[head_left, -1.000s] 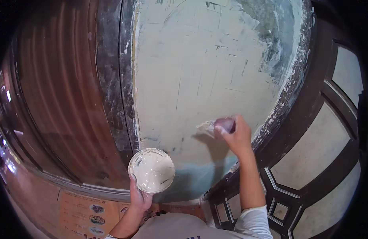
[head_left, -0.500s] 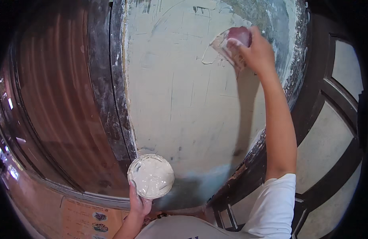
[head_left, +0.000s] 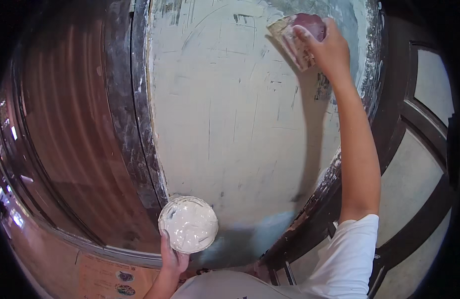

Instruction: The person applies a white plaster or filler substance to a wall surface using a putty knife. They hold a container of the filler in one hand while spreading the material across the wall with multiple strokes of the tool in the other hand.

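Note:
My right hand [head_left: 330, 47] grips a putty knife [head_left: 295, 42] with a wide, putty-smeared blade and a dark red upper part. It is held up at the upper right of the wall panel [head_left: 225, 124], which is coated in pale putty with thin scratches and dark marks. Whether the blade touches the wall I cannot tell. Low down on the left, my left hand [head_left: 174, 254] holds a round tub of putty [head_left: 188, 224] from below, thumb against its side. Wet, glossy, off-white putty fills the tub.
A dark, paint-flecked frame [head_left: 128, 99] borders the panel on the left, beside a brown glossy surface [head_left: 65, 124]. On the right stands a dark-framed door [head_left: 409, 159] with pale panels. An orange printed sheet [head_left: 105, 276] shows at lower left. Bluish bare patches [head_left: 270, 234] mark the panel's bottom.
My right hand has moved up and slightly right with the putty knife. A putty ridge beside the blade no longer shows, and scratches show there. The tub sits slightly lower in view.

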Available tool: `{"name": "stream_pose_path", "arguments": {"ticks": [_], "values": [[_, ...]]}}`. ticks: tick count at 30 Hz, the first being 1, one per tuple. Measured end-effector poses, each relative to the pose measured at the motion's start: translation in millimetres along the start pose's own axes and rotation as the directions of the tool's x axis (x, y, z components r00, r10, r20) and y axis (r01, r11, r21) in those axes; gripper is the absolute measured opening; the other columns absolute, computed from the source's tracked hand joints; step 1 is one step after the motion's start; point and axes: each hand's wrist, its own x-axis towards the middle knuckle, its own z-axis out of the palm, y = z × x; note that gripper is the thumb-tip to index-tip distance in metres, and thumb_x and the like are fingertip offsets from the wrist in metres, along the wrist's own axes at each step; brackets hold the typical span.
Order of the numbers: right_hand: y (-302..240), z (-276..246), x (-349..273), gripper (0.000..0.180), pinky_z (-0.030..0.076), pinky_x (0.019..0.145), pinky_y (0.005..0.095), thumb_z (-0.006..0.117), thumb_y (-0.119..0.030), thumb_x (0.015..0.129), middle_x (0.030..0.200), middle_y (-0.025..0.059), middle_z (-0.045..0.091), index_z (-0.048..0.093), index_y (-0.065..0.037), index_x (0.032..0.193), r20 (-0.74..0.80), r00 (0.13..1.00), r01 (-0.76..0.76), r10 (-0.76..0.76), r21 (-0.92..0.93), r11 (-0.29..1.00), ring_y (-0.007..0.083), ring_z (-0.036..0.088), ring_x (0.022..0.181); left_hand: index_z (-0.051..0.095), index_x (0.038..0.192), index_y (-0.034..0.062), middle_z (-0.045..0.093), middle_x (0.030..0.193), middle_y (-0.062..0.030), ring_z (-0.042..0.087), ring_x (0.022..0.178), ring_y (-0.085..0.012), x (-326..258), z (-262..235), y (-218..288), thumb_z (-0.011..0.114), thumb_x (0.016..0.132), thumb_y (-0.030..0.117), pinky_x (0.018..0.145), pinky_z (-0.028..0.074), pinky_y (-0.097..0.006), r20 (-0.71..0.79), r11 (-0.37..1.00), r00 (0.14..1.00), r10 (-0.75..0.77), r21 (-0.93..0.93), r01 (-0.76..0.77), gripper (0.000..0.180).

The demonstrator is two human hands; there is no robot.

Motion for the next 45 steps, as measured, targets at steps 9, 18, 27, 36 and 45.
{"name": "stream_pose_path", "arguments": {"ticks": [9, 18, 27, 36, 45], "values": [[16, 7, 20, 0.046, 0.051, 0.083, 0.0418, 0.072, -0.046, 0.085, 0.092, 0.0148, 0.070, 0.060, -0.009, 0.109, -0.094, 0.993, -0.071, 0.067, -0.034, 0.997, 0.0347, 0.068, 0.090, 0.033, 0.149, 0.0100, 0.046, 0.147, -0.0137, 0.052, 0.128, -0.0322, 1, 2, -6, 0.037, 0.102, 0.052, 0.104, 0.048, -0.048, -0.004, 0.998, 1.000, -0.006, 0.060, 0.006, 0.064], [-31, 9, 18, 0.060, 0.052, 0.079, 0.0386, 0.070, -0.058, 0.082, 0.095, 0.0142, 0.071, 0.062, -0.006, 0.111, 0.080, 0.978, 0.193, -0.194, 0.012, 0.981, 0.0302, 0.069, 0.089, 0.032, 0.150, 0.0080, 0.044, 0.148, -0.0159, 0.052, 0.128, -0.0353, 5, -6, -6, 0.039, 0.101, 0.055, 0.103, 0.048, -0.052, -0.003, 0.995, 0.999, -0.040, 0.093, 0.040, 0.068], [-75, 3, 43, 0.062, 0.050, 0.089, 0.0482, 0.066, -0.054, 0.085, 0.111, 0.0253, 0.067, 0.062, -0.002, 0.118, 0.295, 0.946, 0.166, -0.132, -0.094, 0.982, 0.0425, 0.063, 0.105, 0.032, 0.150, 0.0091, 0.043, 0.149, -0.0158, 0.049, 0.132, -0.0358, -2, -12, -4, 0.040, 0.100, 0.055, 0.106, 0.045, -0.052, -0.011, 0.993, 0.999, -0.047, 0.107, 0.048, 0.068], [-39, 9, 89, 0.060, 0.049, 0.089, 0.0481, 0.066, -0.054, 0.085, 0.108, 0.0251, 0.068, 0.062, -0.003, 0.116, 0.120, 0.991, 0.069, -0.063, -0.039, 0.997, 0.0419, 0.064, 0.104, 0.036, 0.148, 0.0104, 0.047, 0.146, -0.0145, 0.051, 0.130, -0.0338, -11, -18, 9, 0.040, 0.101, 0.053, 0.105, 0.046, -0.051, -0.058, 0.997, 0.998, -0.034, 0.074, 0.038, 0.064], [-23, -24, 77, 0.025, 0.048, 0.077, 0.0494, 0.062, -0.013, 0.086, 0.094, 0.0239, 0.065, 0.060, -0.004, 0.108, -0.417, 0.858, 0.324, -0.299, -0.012, 0.946, 0.0432, 0.063, 0.089, 0.036, 0.148, 0.0102, 0.047, 0.146, -0.0146, 0.052, 0.128, -0.0341, -11, -22, 15, 0.039, 0.100, 0.054, 0.105, 0.046, -0.051, -0.051, 0.994, 0.997, -0.057, 0.086, 0.062, 0.065]]}}
